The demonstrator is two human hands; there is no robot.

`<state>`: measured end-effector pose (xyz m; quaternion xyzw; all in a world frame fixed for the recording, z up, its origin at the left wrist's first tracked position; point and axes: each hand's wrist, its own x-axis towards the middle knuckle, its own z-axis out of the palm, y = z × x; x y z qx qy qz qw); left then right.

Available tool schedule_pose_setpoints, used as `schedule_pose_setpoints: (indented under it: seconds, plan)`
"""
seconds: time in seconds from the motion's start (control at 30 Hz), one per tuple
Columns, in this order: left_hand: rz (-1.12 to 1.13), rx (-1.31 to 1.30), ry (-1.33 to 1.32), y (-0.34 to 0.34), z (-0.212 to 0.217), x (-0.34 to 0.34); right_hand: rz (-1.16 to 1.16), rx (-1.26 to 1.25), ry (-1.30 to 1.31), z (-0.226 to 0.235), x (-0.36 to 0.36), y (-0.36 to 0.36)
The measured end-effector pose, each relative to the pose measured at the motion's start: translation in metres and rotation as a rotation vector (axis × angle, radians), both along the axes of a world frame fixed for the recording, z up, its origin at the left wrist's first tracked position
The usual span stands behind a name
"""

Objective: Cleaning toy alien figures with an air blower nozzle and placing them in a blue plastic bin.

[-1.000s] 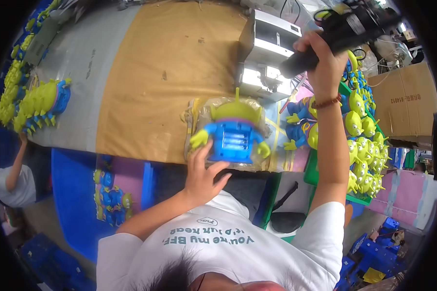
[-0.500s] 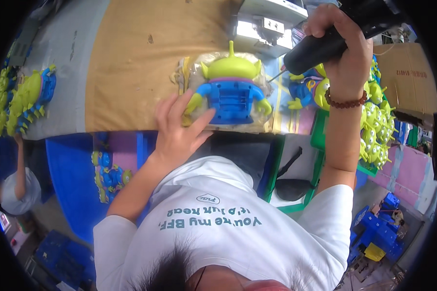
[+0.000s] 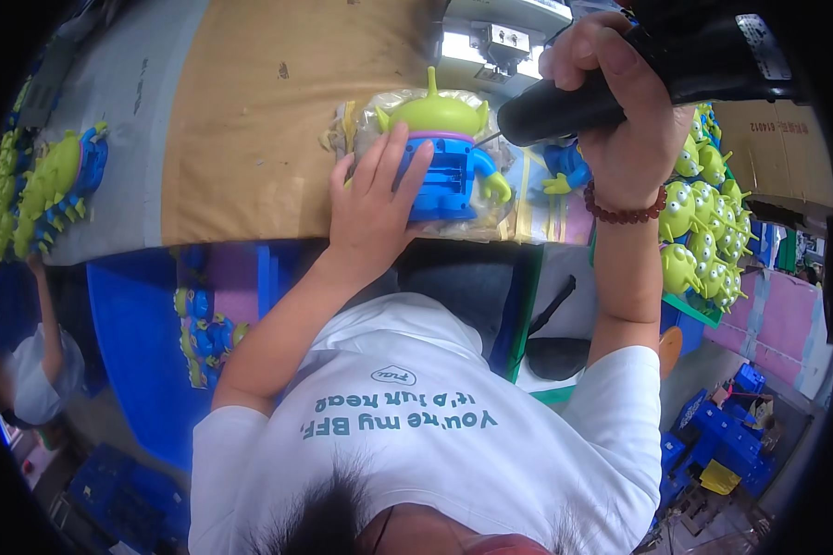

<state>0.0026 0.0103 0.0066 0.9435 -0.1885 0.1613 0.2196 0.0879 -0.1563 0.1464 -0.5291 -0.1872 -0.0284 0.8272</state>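
Observation:
A green-and-blue toy figure (image 3: 449, 178) lies on clear plastic wrap (image 3: 356, 118), its blue back with an open compartment facing up. My left hand (image 3: 370, 203) grips its left side, fingers laid over the arm and thumb on the blue back, hiding that arm. In my right hand (image 3: 634, 120) is a black electric screwdriver (image 3: 560, 113), held slanting from the upper right with fingers wrapped round it. Its thin bit points at the toy's upper right corner, just below the green head. Whether the bit sits in a screw hole is too small to tell.
A white metal device (image 3: 504, 46) stands behind the toy. Green three-eyed toy heads (image 3: 703, 231) are piled at the right beside a cardboard box (image 3: 777, 139). More toys (image 3: 60, 180) line the table's left end, where another person's arm (image 3: 48, 314) shows. Blue bins (image 3: 139, 342) stand below.
My right hand has brought the screwdriver left and down to the toy's upper right corner. My left hand has slid right and up, further onto the toy, which has shifted slightly.

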Motion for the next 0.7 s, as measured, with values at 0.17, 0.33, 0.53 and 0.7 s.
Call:
schedule_pose_setpoints:
  seconds: [0.17,0.33,0.53,0.7]
  plan:
    - [-0.005,-0.022,0.02,0.002,-0.001,0.001,-0.017,-0.306,-0.381,-0.023,0.019,-0.006]
    - [0.014,-0.024,0.067,0.002,-0.002,0.001,0.12,-0.447,-0.4,-0.044,0.026,-0.011]
    - [0.007,-0.035,0.079,0.002,-0.002,0.0,0.215,-0.319,-0.329,-0.061,0.02,-0.015]
    - [0.003,-0.041,0.071,0.002,-0.001,0.0,0.201,-0.392,-0.418,-0.069,0.022,-0.026]
